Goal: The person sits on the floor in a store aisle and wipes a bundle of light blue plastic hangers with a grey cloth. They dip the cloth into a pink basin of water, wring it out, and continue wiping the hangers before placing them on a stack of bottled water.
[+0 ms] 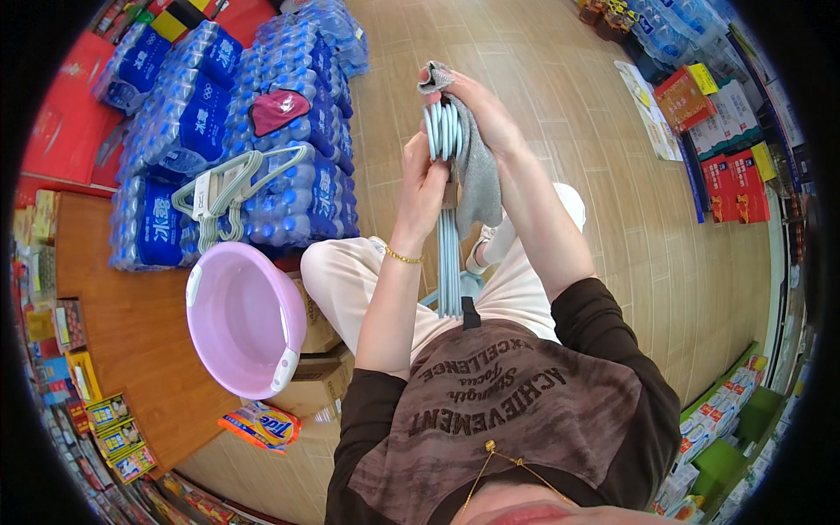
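Note:
A bundle of light-blue clothes hangers (449, 269) stands in front of my body, their curved ends upward and their long bars down between my knees. My left hand (424, 180), with a gold bracelet at the wrist, grips the bundle just below the curved ends. In my right hand (484, 108) is a grey cloth (479, 187), bunched at the fingertips near the top of the hangers and hanging down along their right side. A brown band (450, 195) wraps the bundle below my left hand. Part of the hangers is hidden by the cloth and fingers.
At left, shrink-wrapped bottled-water packs (197, 118) carry pale-green hangers (226, 187) and a dark-red cloth (280, 111). A lilac plastic basin (239, 315) stands by a wooden counter (125, 315), above cardboard boxes (315, 380) and a Tide bag (262, 425). Stocked shelves (728, 151) line the right.

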Demonstrator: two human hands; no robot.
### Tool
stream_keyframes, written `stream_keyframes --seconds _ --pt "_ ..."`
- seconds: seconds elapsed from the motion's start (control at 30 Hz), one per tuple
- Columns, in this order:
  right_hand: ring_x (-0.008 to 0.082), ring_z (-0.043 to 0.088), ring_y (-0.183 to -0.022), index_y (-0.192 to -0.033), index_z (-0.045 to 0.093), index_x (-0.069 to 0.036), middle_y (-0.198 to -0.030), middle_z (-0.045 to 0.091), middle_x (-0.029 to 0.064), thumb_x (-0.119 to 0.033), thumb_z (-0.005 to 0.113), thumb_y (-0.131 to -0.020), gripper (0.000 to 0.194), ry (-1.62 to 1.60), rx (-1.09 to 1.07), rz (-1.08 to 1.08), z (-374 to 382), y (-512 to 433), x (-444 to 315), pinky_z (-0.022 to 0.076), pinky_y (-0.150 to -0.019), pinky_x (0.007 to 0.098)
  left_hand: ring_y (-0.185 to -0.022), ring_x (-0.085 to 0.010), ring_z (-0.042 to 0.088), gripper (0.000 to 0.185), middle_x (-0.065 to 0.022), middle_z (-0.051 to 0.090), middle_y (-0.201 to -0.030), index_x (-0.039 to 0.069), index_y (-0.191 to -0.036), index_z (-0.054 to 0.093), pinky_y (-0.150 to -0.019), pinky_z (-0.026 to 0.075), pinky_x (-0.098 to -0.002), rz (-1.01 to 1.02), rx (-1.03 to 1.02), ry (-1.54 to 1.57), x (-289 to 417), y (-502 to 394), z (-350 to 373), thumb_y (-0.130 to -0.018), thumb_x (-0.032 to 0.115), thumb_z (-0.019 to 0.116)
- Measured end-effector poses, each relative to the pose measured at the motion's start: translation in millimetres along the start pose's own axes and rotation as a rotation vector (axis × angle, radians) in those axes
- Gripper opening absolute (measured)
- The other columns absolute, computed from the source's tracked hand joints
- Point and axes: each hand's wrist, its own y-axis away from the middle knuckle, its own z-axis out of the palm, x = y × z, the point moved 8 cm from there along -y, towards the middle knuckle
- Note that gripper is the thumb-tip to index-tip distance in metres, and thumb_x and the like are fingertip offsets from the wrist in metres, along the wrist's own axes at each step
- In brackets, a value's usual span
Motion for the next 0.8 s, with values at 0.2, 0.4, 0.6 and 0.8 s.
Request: stream_keyframes --seconds 0.2,0.4,0.6,0.8 --pt "0.0085 0.056 -0.06 -0.101 0.054 0.002 -0.072 0.058 0.0028 -0.011 0.041 -0.091 0.021 -0.058 -0.022 0.023 7 -1 2 0.0478 -0.054 0.0204 -0.101 -0.0127 0.041 0.031 -0.0063 0.043 -0.113 0.002 -0.112 0.052 -0.08 0.037 -0.0243 0.014 -0.004 0.067 -2 -8 -5 -0.083 0.001 0.041" --pt "0.0093 0.054 -0.058 -0.102 0.052 0.001 -0.07 0.056 0.0018 -0.013 0.04 -0.092 0.021 -0.11 -0.003 0.056 4 0 5 0.0476 -0.053 0.0232 -0.099 -0.0133 0.044 0.029 -0.0047 0.047 -0.107 0.001 -0.111 0.053 -0.083 0.037 -0.0248 -0.13 0.033 0.106 -15 -9 -10 -0.083 0.001 0.042" --pt "0.0121 0.055 -0.058 -0.093 0.053 -0.006 -0.07 0.057 0.0005 -0.016 0.039 -0.092 0.017 -0.415 -0.046 0.257 -6 -12 8 0.0512 -0.053 0.028 -0.109 -0.0256 0.04 0.034 -0.0113 0.049 -0.105 0.004 -0.106 0.055 -0.095 0.033 -0.0319 0.411 -0.073 -0.362 30 -5 4 -0.072 0.003 0.057" --pt "0.0155 0.058 -0.064 -0.087 0.052 -0.005 -0.072 0.058 0.003 -0.016 0.041 -0.091 0.017 -0.57 -0.067 0.384 -21 -20 11 0.0518 -0.057 0.0286 -0.11 -0.0263 0.039 0.029 -0.0112 0.05 -0.106 0.0 -0.102 0.054 -0.097 0.03 -0.0345 0.419 -0.181 -0.366 27 -18 -3 -0.074 0.008 0.05"
